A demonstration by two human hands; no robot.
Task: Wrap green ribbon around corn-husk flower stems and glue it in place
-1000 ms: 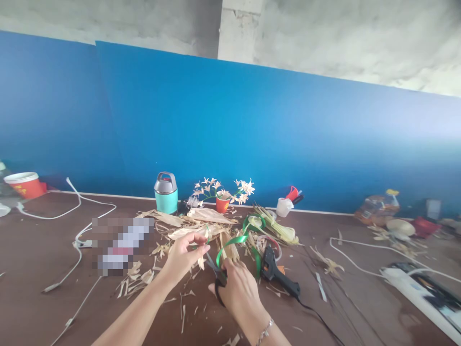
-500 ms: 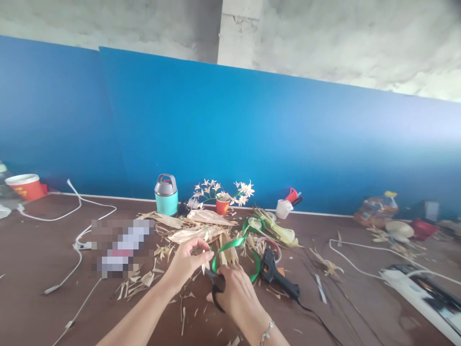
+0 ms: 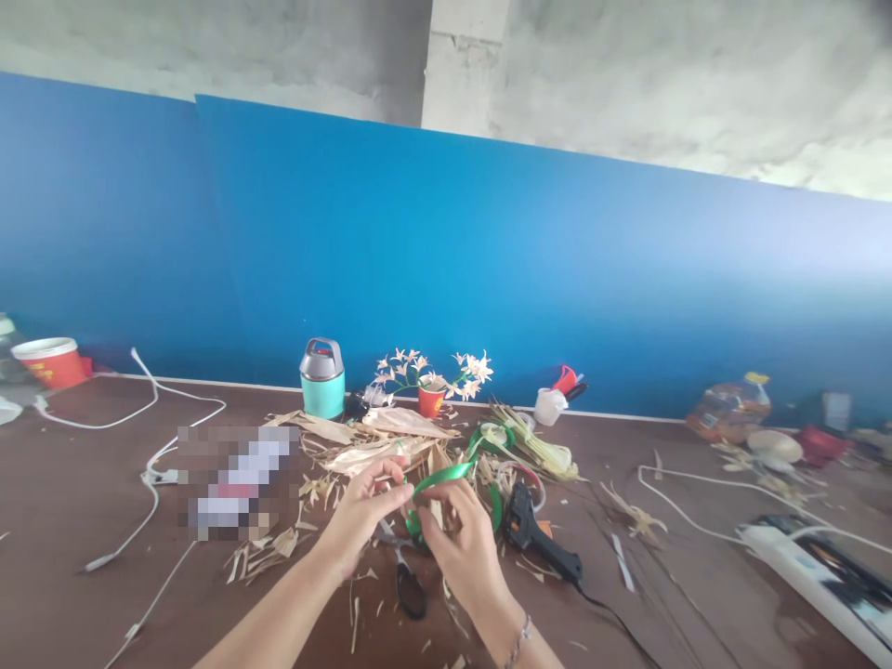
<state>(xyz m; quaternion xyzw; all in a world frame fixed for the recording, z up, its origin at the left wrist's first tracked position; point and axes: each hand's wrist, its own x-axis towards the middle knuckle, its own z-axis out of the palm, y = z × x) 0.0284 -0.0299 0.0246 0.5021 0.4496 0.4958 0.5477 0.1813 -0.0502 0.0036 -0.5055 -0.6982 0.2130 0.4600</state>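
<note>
My left hand point(image 3: 369, 516) is closed in a pinch. A speck of green shows at its fingertips, but the fingers hide most of what they hold. Close against it, my right hand point(image 3: 464, 548) has thumb and fingers on the green ribbon point(image 3: 446, 476), which arcs up between the hands and runs back to its roll point(image 3: 491, 435). Below the hands, black-handled scissors point(image 3: 411, 590) lie on the table, blades pointing away. Dried corn husks point(image 3: 380, 455) spread just behind my hands.
A black glue gun point(image 3: 540, 539) lies right of my right hand, its cord trailing forward. Behind stand a turquoise container point(image 3: 322, 390) and a red cup point(image 3: 430, 400) with pale flowers point(image 3: 474, 372). White cables point(image 3: 150, 446) lie left; a power strip point(image 3: 808, 567) sits right.
My right hand has let go of the scissors, which now rest on the table, and has taken the green ribbon. It has moved up beside my left hand, which stays nearly in place.
</note>
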